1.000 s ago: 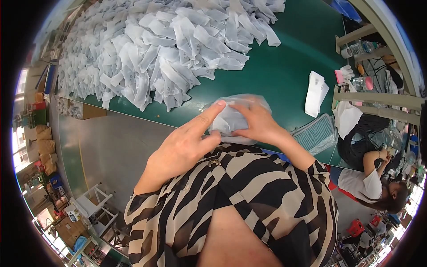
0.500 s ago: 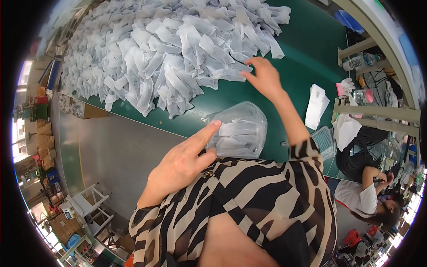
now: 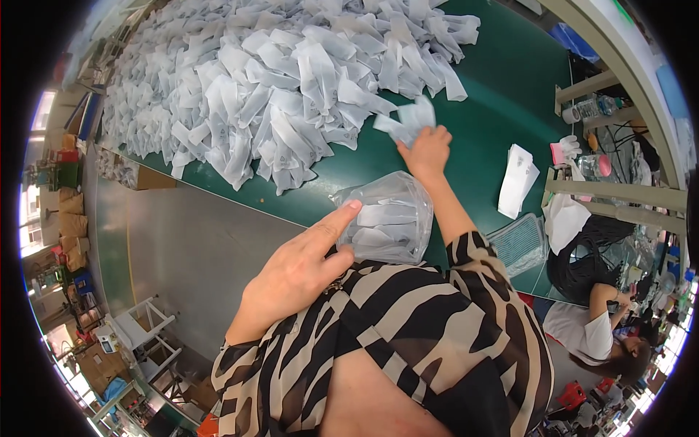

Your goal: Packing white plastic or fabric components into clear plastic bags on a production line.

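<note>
My left hand point(image 3: 295, 273) is at the mouth of a clear plastic bag point(image 3: 424, 211) near the table's front edge. Its index finger and thumb lie along the bag's rim, the other fingers are mostly hidden, and the hand steadies the bag. Several whitish packets point(image 3: 386, 213) lie side by side inside. To the right of a large heap of frosted white packets point(image 3: 277, 95), my right hand point(image 3: 428, 153) pinches a few frosted packets point(image 3: 411, 120), slightly blurred, above the green table point(image 3: 488, 109).
A stack of white printed slips point(image 3: 518, 180) and a clear bag with a greenish item point(image 3: 520, 240) lie to the right. A metal rack point(image 3: 619, 189) stands beyond them, near black cable coils point(image 3: 590, 258). Another person point(image 3: 590, 331) sits at lower right.
My right hand has drawn back from the heap's right edge toward me, bringing a few frosted packets with it. My left hand and the clear bag have hardly moved.
</note>
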Available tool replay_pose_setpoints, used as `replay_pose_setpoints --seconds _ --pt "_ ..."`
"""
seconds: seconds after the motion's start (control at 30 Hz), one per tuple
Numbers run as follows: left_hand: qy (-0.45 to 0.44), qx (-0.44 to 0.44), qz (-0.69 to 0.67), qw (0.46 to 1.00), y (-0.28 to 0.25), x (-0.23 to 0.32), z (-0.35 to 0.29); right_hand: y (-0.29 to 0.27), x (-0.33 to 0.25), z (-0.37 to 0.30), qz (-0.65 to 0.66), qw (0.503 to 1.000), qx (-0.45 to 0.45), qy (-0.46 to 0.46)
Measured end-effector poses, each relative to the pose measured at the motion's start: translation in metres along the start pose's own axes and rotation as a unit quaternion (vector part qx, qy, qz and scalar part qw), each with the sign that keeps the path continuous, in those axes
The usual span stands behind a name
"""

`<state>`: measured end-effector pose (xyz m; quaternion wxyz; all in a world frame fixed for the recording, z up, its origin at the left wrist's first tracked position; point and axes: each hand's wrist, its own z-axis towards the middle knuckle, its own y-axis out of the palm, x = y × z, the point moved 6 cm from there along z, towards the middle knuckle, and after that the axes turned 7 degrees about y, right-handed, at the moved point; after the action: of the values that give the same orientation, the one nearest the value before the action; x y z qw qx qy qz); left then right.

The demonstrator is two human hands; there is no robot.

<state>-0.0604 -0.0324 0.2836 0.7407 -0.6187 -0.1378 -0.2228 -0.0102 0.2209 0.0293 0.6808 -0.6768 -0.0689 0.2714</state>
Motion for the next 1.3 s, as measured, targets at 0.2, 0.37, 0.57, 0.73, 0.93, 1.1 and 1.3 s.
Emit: replay_pose_setpoints --seconds 0.2,0.37,0.57,0.73,0.93,1.1,1.3 --pt "0.018 0.003 -0.004 1.000 0.003 -0.002 -0.001 -0.015 0.095 -0.032 -0.044 0.981 0.018 0.188" --pt "0.040 -0.003 -0.009 0.999 0.004 0.000 0.005 0.010 0.123 -0.039 0.142 0.930 -0.133 0.312" --pt "0.028 -0.008 -0.007 1.000 0.004 0.001 0.002 -0.012 0.066 -0.048 0.242 0.935 -0.231 0.115" --pt "0.018 -0.011 -0.005 1.000 0.004 0.002 -0.001 -0.075 0.019 -0.020 0.045 0.951 -0.075 -0.297" --pt "0.005 -0.019 0.009 1.000 0.004 0.008 0.000 -0.034 0.006 0.008 -0.040 0.862 -0.181 -0.471" --pt "-0.009 -0.013 0.015 1.000 0.007 0.006 -0.002 -0.009 0.016 0.014 0.000 0.850 -0.180 -0.494" --pt "-0.025 -0.012 0.017 0.999 0.005 0.010 0.003 0.004 0.023 0.022 0.028 0.875 -0.146 -0.460"
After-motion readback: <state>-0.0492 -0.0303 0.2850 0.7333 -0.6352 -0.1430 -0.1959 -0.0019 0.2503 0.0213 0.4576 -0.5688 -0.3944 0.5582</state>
